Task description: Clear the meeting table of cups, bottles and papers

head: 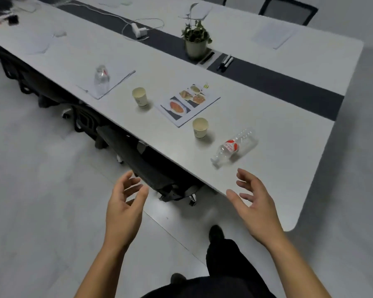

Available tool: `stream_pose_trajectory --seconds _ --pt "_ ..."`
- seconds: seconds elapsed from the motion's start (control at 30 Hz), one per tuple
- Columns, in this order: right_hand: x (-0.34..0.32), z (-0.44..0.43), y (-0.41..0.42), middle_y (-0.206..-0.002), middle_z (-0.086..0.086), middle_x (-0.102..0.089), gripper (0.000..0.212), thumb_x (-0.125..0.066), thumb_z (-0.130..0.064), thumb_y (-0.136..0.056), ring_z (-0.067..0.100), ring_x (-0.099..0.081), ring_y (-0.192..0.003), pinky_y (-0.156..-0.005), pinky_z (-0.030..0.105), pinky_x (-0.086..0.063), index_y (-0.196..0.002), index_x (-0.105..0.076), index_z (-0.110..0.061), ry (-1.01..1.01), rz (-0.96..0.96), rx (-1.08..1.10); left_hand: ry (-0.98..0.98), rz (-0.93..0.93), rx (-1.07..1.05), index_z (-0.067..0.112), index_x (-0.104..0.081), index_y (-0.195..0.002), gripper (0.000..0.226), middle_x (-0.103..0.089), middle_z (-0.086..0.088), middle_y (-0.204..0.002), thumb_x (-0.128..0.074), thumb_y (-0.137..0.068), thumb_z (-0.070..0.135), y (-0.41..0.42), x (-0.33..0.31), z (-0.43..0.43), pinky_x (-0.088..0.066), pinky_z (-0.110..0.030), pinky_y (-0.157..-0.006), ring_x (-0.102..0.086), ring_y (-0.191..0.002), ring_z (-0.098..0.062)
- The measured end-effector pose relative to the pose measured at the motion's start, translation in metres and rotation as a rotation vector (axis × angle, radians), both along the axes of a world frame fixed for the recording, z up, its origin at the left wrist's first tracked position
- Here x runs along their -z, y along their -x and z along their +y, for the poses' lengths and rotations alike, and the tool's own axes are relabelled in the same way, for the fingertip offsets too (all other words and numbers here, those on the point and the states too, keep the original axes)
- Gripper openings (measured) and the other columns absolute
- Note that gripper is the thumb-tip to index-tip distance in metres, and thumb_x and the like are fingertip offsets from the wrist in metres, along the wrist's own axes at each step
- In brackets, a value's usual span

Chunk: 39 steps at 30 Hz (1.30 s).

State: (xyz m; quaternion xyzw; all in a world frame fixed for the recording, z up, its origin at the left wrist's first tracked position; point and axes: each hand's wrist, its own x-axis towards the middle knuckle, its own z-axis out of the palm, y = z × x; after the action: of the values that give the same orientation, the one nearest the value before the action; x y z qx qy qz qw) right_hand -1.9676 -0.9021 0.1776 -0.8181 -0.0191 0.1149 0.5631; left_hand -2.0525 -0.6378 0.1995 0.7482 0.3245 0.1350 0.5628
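A clear plastic bottle with a red label (234,147) lies on its side near the front edge of the long white meeting table (278,168). Two paper cups stand upright: one (200,127) just behind the bottle, another (140,97) farther left. Between them lies a printed sheet with food photos (186,105). An upright clear bottle (101,79) stands on a sheet of white paper (114,81). My right hand (255,203) hovers open over the table's front edge, a short way in front of the lying bottle. My left hand (124,208) is open above the floor, empty.
A potted plant (196,40), pens (225,62), a charger with cable (138,30) sit along the dark centre strip. More white paper (272,35) lies at the far side. Black chairs (151,168) are tucked under the near edge; another chair (288,10) stands behind.
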Motion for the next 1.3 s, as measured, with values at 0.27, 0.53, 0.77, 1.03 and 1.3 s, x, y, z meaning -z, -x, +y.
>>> stream_pose_trajectory --seconds 0.27,0.53,0.77,1.03,1.3 --pt "0.047 -0.007 -0.114 -0.134 -0.021 -0.051 0.052 -0.069 -0.032 -0.091 -0.001 -0.054 -0.12 -0.101 0.031 -0.049 -0.137 -0.047 -0.04 0.03 0.111 0.129 0.07 0.132 0.173 0.024 -0.05 -0.136 0.048 -0.062 0.005 -0.12 -0.066 -0.092 0.014 -0.152 0.053 -0.023 -0.052 -0.02 -0.08 -0.062 -0.107 -0.006" --pt "0.09 -0.002 -0.256 -0.134 -0.023 -0.049 0.051 -0.064 -0.032 -0.095 -0.003 -0.05 -0.123 -0.099 0.02 -0.043 -0.142 -0.045 -0.037 0.198 0.056 -0.069 -0.052 0.311 0.282 0.023 -0.04 -0.145 0.066 -0.052 0.006 -0.135 -0.071 -0.087 0.029 -0.284 0.11 -0.015 -0.048 -0.023 -0.085 -0.055 -0.119 -0.008" --pt "0.153 0.006 -0.291 -0.164 -0.001 -0.023 0.084 -0.062 -0.032 -0.078 0.02 -0.003 -0.155 -0.125 0.037 0.001 -0.155 -0.029 -0.025 0.628 -0.054 -0.573 -0.203 0.413 0.476 0.018 -0.015 -0.155 0.109 -0.015 -0.002 -0.159 -0.072 -0.069 0.053 -0.345 0.178 -0.013 -0.027 -0.039 -0.117 -0.016 -0.148 -0.018" --pt "0.178 0.021 -0.284 -0.15 0.008 -0.046 0.077 -0.074 -0.017 -0.075 0.037 -0.03 -0.146 -0.118 0.048 -0.006 -0.146 -0.046 -0.023 0.919 -0.098 -0.555 -0.138 0.372 0.438 0.031 -0.034 -0.141 0.081 -0.052 0.017 -0.131 -0.078 -0.074 0.041 -0.361 0.181 0.0 -0.049 -0.036 -0.096 -0.055 -0.12 -0.014" --pt "0.062 0.058 -0.291 -0.124 -0.012 -0.046 0.076 -0.068 -0.069 -0.077 0.005 -0.057 -0.107 -0.086 0.02 -0.047 -0.143 -0.039 -0.046 0.34 0.188 0.12 -0.049 0.05 0.219 0.032 -0.038 -0.143 0.082 -0.044 0.01 -0.132 -0.083 -0.074 0.028 -0.361 0.081 0.043 -0.048 -0.008 -0.08 -0.05 -0.11 0.012"
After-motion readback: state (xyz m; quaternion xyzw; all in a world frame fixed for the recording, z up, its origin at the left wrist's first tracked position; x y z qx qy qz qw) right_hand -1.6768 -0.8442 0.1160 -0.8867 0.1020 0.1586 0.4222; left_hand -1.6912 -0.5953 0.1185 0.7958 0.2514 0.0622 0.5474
